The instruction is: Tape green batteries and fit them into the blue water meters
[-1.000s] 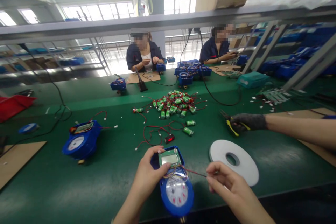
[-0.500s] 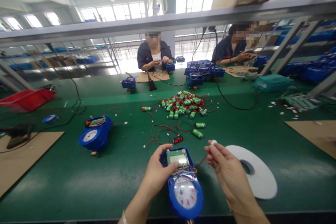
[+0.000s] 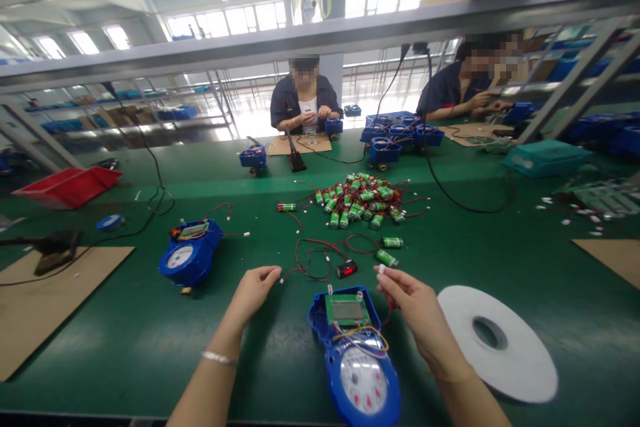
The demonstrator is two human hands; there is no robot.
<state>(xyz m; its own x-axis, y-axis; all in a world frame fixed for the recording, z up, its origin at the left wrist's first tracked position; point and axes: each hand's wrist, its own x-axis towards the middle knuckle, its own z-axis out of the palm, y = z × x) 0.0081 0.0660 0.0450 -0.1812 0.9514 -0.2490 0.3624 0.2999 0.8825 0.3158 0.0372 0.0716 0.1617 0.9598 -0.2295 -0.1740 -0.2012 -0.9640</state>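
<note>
A blue water meter (image 3: 357, 353) lies before me, its upper housing exposing a green circuit board with a grey display (image 3: 349, 310) and loose coloured wires. My right hand (image 3: 413, 303), closed in a pinch, holds a small white wire connector (image 3: 382, 269) whose red lead runs down by the housing. To the left of the meter, my left hand (image 3: 257, 293) has its fingertips drawn together beside another white connector (image 3: 281, 280), which shows just past them. That connector's red wires lead toward a small black meter with a lit red display (image 3: 347, 269).
Green batteries with leads (image 3: 357, 197) form a pile ahead, two more (image 3: 387, 257) nearer. A white reel (image 3: 525, 367) lies at right, a second water meter (image 3: 193, 257) at left. Two people sit across the bench under a metal shelf beam (image 3: 250, 40).
My left hand has let go of the water meter and moved left to the connector on the bench. My right hand, still holding its connector, has come closer to the housing. The view has shifted slightly.
</note>
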